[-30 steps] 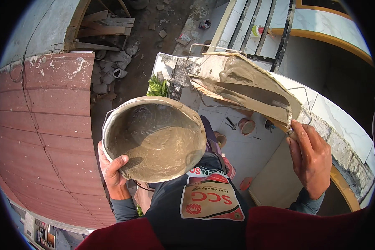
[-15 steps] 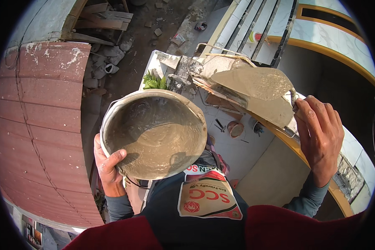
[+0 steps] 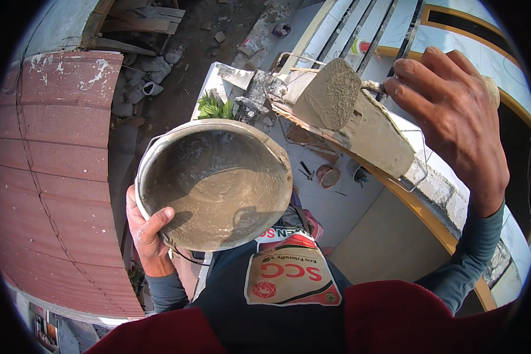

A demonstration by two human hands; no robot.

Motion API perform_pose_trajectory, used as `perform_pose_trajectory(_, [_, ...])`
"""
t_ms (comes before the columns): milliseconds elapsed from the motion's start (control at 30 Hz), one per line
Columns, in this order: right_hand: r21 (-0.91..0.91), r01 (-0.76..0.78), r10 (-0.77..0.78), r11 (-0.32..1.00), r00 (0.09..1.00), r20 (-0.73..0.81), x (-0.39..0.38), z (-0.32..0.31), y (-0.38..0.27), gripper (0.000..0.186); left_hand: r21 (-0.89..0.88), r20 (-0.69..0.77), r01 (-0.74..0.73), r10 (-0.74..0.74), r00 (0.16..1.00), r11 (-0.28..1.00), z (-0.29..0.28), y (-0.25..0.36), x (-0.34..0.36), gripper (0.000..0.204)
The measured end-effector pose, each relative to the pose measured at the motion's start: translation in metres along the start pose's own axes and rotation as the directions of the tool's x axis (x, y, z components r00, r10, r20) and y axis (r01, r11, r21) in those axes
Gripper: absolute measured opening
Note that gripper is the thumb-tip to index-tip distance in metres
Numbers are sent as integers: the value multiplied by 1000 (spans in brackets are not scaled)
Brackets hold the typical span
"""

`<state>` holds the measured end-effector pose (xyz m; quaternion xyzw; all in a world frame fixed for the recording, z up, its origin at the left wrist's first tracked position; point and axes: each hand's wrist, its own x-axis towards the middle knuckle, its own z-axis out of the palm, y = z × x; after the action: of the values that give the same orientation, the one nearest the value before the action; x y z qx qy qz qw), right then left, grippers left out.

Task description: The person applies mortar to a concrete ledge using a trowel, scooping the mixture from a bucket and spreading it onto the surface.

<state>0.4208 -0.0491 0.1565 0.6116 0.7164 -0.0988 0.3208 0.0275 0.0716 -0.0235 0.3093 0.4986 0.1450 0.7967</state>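
Observation:
My left hand (image 3: 147,230) grips the near left side of a round bucket (image 3: 150,156), its thumb over the rim. Wet grey-brown mortar (image 3: 218,203) lies in the bucket, which tips toward me. In my right hand (image 3: 454,112), fingers closed round the handle, is a trowel (image 3: 331,94) with a leaf-shaped blade coated in mortar. Its blade is over a mortar-smeared board (image 3: 377,138) on top of the wall; whether they touch I cannot tell. A thin wire frame (image 3: 422,168) sticks out at the board's near end.
Left is a red corrugated roof (image 3: 59,177). Green leaves (image 3: 215,107) show behind the bucket. Far below, a small reddish pail (image 3: 328,176) stands on a tiled floor (image 3: 336,215). Dark bars (image 3: 360,35) cross the far right, with a cup (image 3: 360,47) nearby. The wall's edge (image 3: 448,197) is rough.
My right hand has lifted and moved away from me, turning the trowel so its blade swings left and stands more upright in view. My left hand and the bucket have barely shifted.

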Motion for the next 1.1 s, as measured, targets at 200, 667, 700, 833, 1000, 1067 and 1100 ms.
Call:
perform_pose_trajectory(200, [35,36,-35,999,999,-32,-12,-17,7,42,22,26,-21,20,999,1000,-10,-5,1,59])
perform_pose_trajectory(667, [39,55,-54,998,998,-25,-1,-2,10,46,14,15,-29,28,999,999,-11,-6,1,54])
perform_pose_trajectory(700, [56,43,-41,998,998,-37,-2,-8,13,44,9,29,-21,21,999,1000,-9,-5,3,54])
perform_pose_trajectory(833, [32,56,-54,998,997,-57,4,2,16,41,5,33,38,-38,999,999,-6,0,3,46])
perform_pose_trajectory(1000, [82,32,-35,996,999,31,12,4,16,36,33,7,-25,24,1000,999,-10,-6,2,57])
perform_pose_trajectory(1067, [80,14,-14,997,1000,-2,7,3,19,33,36,29,-25,23,999,999,-12,-5,8,57])
perform_pose_trajectory(1100, [62,26,-22,998,998,-60,7,9,21,31,44,19,-22,21,1000,999,-11,-5,6,58])
